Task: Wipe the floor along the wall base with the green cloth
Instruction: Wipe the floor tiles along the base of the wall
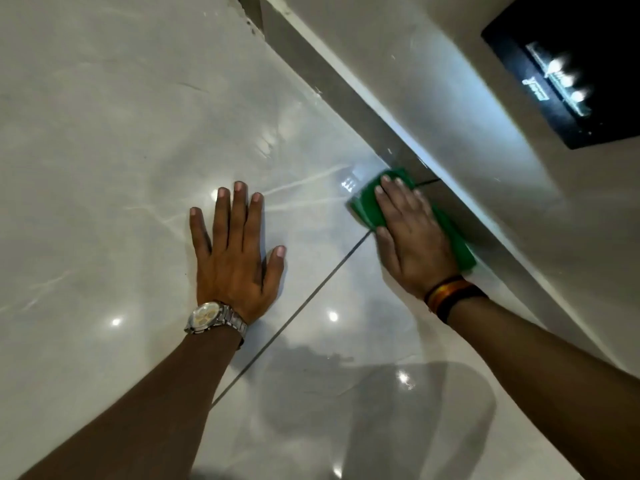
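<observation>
Against the wall base (346,95), the green cloth (367,206) lies under the flat, open right hand (412,237); left hand (235,258) splayed on floor (104,168).

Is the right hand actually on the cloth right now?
Touching. The head view shows the right hand pressed flat on the cloth, green showing around its fingers, beside the skirting.

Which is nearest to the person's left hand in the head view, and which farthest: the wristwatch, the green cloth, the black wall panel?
1. Wristwatch, on the left hand's own wrist.
2. Green cloth, rightward under the right hand.
3. Black wall panel, upper right.
</observation>
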{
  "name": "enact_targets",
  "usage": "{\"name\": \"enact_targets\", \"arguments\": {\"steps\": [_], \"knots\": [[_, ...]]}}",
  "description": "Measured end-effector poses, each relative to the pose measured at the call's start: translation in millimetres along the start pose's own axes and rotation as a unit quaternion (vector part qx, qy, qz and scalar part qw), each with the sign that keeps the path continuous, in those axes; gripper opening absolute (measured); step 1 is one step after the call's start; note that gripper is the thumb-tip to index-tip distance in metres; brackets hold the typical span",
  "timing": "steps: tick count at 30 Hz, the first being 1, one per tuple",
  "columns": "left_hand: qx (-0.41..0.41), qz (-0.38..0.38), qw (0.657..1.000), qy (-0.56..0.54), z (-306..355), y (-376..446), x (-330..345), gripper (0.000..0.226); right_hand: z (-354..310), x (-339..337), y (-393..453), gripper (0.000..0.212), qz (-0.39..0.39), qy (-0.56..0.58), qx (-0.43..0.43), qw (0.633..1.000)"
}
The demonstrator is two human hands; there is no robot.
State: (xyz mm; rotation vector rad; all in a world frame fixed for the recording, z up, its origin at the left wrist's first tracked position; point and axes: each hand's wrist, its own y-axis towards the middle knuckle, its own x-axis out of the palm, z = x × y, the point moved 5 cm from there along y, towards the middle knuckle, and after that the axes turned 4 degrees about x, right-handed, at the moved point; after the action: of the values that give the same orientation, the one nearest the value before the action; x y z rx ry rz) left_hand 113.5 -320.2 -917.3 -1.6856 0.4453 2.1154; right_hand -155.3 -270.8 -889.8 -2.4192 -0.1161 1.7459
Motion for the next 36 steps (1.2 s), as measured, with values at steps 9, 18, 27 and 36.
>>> {"name": "enact_targets", "arguments": {"steps": [9,18,27,36], "knots": [[0.000,0.005,1.000,0.000,1,2,-1,0.079,-65,3,109,0.051,0.049,-0.001,-0.028,0.998],[0.001,0.009,1.000,-0.009,1,2,-1,0.081,-120,4,149,0.066,0.089,-0.042,-0.180,0.979],[0.009,0.006,1.000,-0.008,2,2,-2,0.080,-30,0,45,0.065,0.102,-0.033,0.028,0.994],[0.009,0.003,1.000,-0.004,0,1,1,0.083,-22,-6,44,0.053,0.040,-0.009,-0.047,0.998]]}}
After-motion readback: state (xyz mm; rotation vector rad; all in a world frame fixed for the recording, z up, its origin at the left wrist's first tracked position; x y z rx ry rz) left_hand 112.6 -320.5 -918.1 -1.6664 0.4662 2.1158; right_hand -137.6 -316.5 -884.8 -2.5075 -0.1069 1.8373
